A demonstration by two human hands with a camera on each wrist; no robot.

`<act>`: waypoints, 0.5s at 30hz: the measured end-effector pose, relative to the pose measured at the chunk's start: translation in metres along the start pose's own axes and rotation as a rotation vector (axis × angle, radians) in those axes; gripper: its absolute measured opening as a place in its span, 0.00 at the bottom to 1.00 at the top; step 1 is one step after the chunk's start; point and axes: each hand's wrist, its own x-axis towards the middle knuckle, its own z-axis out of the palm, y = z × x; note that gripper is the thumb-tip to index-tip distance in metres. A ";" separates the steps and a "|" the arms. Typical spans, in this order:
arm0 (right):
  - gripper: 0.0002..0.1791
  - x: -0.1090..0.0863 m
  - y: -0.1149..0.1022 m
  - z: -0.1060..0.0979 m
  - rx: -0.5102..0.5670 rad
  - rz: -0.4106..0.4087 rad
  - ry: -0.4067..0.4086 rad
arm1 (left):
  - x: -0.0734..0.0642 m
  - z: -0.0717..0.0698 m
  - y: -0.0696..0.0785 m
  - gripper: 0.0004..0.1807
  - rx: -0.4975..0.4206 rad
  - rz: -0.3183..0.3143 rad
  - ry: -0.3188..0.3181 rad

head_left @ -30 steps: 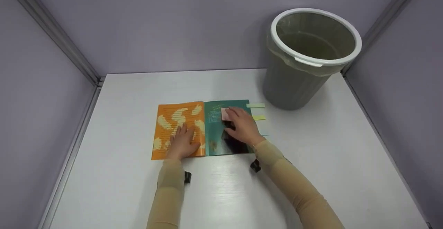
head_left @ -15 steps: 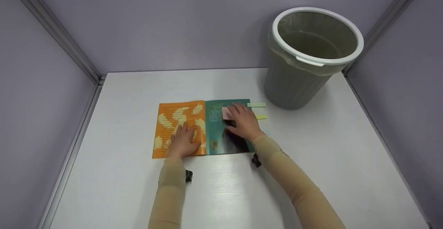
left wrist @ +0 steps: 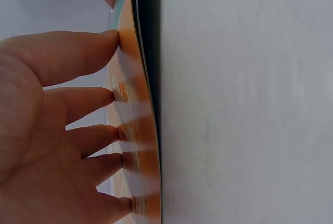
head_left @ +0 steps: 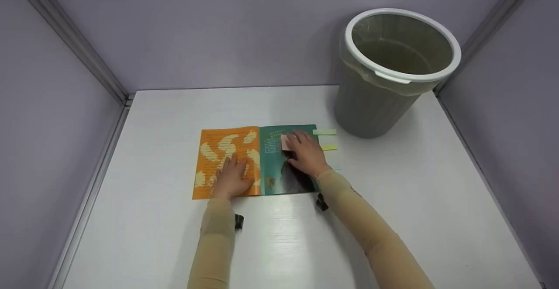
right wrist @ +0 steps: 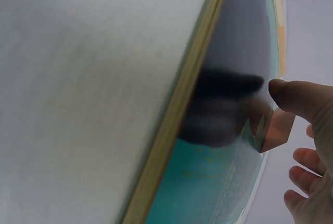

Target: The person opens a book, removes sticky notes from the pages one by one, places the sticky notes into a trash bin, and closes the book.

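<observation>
An open magazine [head_left: 273, 171] lies on the white table, its left page [head_left: 205, 142] orange with pale blotches, its right page teal and black. My left hand [head_left: 231, 177] rests on the orange page, fingers spread and fingertips touching the paper. Over the upper teal page is my right hand [head_left: 309, 156], its fingers extended across a small pink sticky note [head_left: 285, 143]. In the right wrist view the note [right wrist: 278, 130] tilts up from the page; the thumb [right wrist: 294, 94] is beside it, apart from the page. The index finger is mostly hidden there.
Pale green [head_left: 324, 132] and yellow [head_left: 330, 148] sticky tabs jut from the magazine's right edge, with a thin bluish one lower down. A tall grey bin [head_left: 371, 110] with a white rim and clear liner stands at the back right. Lilac panels enclose the table.
My right hand has shifted slightly right and away across the teal page, still over the pink note. The left hand stays on the orange page.
</observation>
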 end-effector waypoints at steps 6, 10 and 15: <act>0.34 0.004 -0.002 0.001 -0.005 -0.018 0.044 | 0.000 0.001 0.000 0.39 -0.016 -0.017 -0.005; 0.28 0.008 -0.002 0.001 -0.017 -0.048 0.105 | -0.001 0.001 0.000 0.39 -0.022 -0.014 0.001; 0.17 0.010 -0.003 0.004 0.011 -0.037 0.148 | -0.001 0.001 0.000 0.38 -0.026 -0.011 0.006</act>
